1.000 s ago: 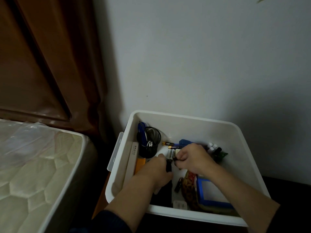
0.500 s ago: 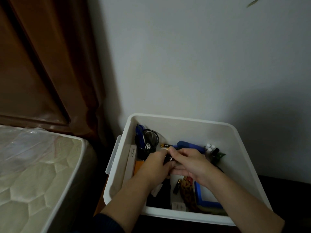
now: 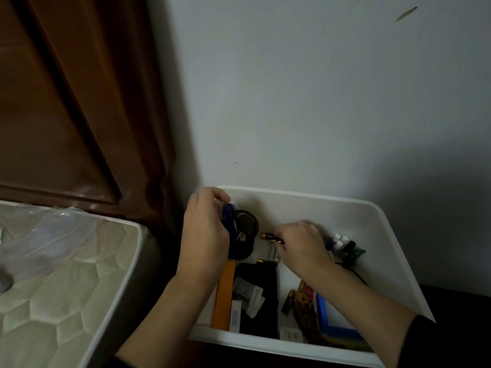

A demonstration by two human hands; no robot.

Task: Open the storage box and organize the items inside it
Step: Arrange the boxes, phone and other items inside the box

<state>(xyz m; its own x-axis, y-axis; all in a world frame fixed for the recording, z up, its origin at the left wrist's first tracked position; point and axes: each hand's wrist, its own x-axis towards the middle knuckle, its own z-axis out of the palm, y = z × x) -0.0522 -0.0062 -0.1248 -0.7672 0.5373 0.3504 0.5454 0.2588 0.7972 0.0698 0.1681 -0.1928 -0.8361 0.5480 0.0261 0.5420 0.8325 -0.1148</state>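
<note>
1. Storage box (image 3: 372, 216): white, lid off, standing against the wall.
2. Left hand (image 3: 206, 229): at the box's far-left corner, fingers curled round the black mesh cup (image 3: 243, 235).
3. Right hand (image 3: 303, 245): mid-box, fingertips pinching a battery (image 3: 269, 237).

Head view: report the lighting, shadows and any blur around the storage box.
Head view: dim, cool light throughout; a broad shadow darkens the wall to the right above the storage box; the right hand is smeared by motion blur over the batteries; the left hand at the black mesh cup is sharper; small items at the box's near edge are too dark to read.
</note>
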